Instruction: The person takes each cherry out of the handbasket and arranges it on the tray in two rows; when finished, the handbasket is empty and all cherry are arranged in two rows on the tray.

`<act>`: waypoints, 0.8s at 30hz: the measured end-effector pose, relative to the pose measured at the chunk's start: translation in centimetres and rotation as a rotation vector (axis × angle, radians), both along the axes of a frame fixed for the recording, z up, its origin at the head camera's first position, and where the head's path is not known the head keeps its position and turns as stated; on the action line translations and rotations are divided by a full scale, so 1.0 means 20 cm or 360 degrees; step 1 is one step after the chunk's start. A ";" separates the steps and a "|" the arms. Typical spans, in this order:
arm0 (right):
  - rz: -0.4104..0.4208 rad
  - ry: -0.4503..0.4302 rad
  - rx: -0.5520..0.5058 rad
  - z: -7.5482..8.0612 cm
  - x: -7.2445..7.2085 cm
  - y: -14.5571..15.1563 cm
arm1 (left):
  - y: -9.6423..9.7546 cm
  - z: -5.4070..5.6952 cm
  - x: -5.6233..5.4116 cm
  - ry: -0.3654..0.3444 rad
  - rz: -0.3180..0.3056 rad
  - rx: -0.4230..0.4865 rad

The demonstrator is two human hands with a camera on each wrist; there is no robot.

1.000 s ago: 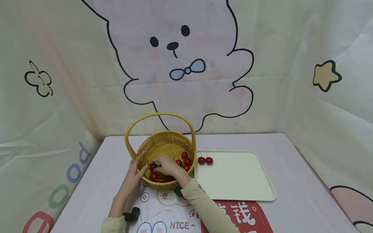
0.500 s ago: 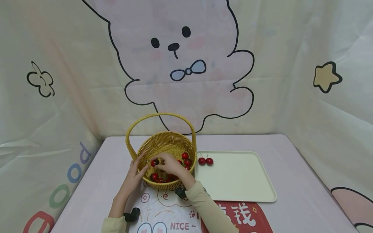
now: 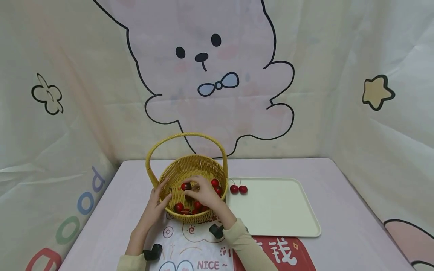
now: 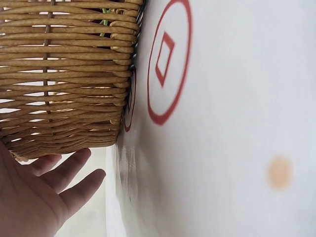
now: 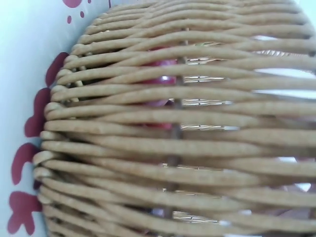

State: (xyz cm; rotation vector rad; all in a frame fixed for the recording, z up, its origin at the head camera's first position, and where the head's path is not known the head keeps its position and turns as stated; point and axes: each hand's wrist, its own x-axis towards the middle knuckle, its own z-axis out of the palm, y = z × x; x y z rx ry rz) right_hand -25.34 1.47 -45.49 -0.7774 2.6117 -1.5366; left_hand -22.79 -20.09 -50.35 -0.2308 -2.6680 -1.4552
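Note:
A yellow wicker basket (image 3: 196, 165) with a tall hoop handle holds several red cherries (image 3: 178, 207). My left hand (image 3: 154, 209) grips its left rim, the thumb reaching over the edge. In the left wrist view, several fingers (image 4: 81, 190) stretch out beside the woven side. Above the basket's inside, my right hand (image 3: 207, 192) pinches a dark red cherry (image 3: 186, 186) between thumb and fingers. In the right wrist view the woven wall (image 5: 197, 148) fills the picture and the hand itself is mostly hidden; red fruit shows through the gaps.
Right of the basket lies a cream rectangular tray (image 3: 274, 210), with two stemmed cherries (image 3: 239, 189) near its upper left corner. A printed mat (image 3: 193, 248), white and red, lies at the front of the white table (image 3: 352, 226). A cartoon-printed curtain stands behind.
The right hand has lifted the cherry from among the others and moved it slightly up and to the right. The left hand stays on the basket rim.

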 end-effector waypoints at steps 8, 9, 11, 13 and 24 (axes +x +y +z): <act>-0.0137 0.0083 -0.0120 0.01 0.05 0.07 | 0.00 -0.01 0.00 -0.0025 0.0020 -0.0019; -0.0144 0.0098 -0.0129 0.01 0.05 0.08 | 0.00 -0.01 0.00 -0.0024 0.0018 -0.0014; -0.0152 0.0117 -0.0139 0.02 0.06 0.10 | 0.00 -0.01 0.00 -0.0021 0.0013 -0.0013; -0.0154 0.0135 -0.0135 0.02 0.07 0.13 | 0.00 -0.01 0.00 -0.0017 0.0008 -0.0007; -0.0208 0.0161 -0.0046 0.05 0.11 0.26 | 0.01 -0.01 0.00 -0.0054 0.0006 0.0024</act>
